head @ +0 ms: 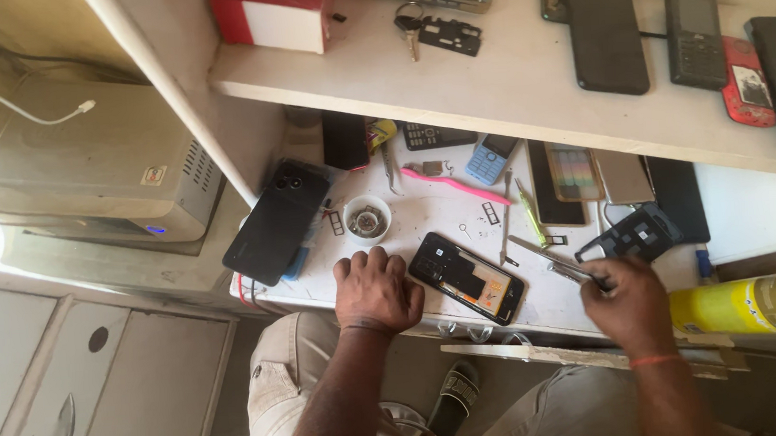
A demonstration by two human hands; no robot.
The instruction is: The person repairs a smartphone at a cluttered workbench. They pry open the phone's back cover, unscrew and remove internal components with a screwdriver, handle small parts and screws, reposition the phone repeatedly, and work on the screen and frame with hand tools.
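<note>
Left hand (376, 291) rested flat, fingers loosely curled, holding nothing, touching opened phone (466, 278) (back removed). Right hand (630, 301) closed around metal tweezers (577, 274) beside it.

Clutter around the repair bench

A black phone (276, 221) overhangs the bench's left edge beside a small white cup (368, 219); a pink pry tool (454, 185) lies toward the back.

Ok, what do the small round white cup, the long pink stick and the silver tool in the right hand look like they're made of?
The small round white cup looks like matte plastic or ceramic; its thick plain rim leaves that open. The long pink stick seems plastic, going by its bright uniform colour. The silver tool in the right hand looks like metal, with a bright sheen, likely steel.
</note>
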